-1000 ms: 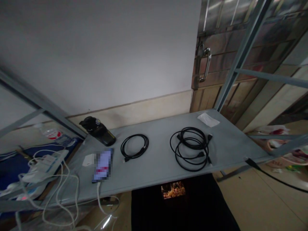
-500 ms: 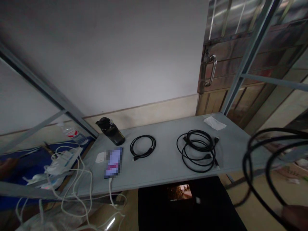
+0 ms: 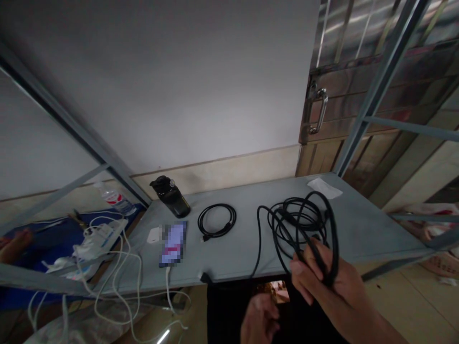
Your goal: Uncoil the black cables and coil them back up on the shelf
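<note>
My right hand (image 3: 326, 282) is closed around a looped black cable (image 3: 335, 239), held up over the front edge of the grey table (image 3: 244, 248). One end of it, with a dark plug (image 3: 206, 278), hangs out to the left near that edge. My left hand (image 3: 260, 317) is low in front of the table, its fingers curled and blurred; whether anything is in them does not show. Behind the held loops, several coils of black cable (image 3: 304, 217) lie on the table, partly covered. A smaller coiled black cable (image 3: 217, 234) lies to their left.
A dark bottle (image 3: 172, 198), a phone (image 3: 174, 243) with a white cord, and a white card (image 3: 153, 235) are on the left. White paper (image 3: 324, 188) lies back right. A power strip (image 3: 96, 243) sits beyond the left frame, near another person's hand (image 3: 16, 243).
The right hand has brought the looped cable left from the right edge, over the table front. My left hand has come into view. The view has shifted slightly.
</note>
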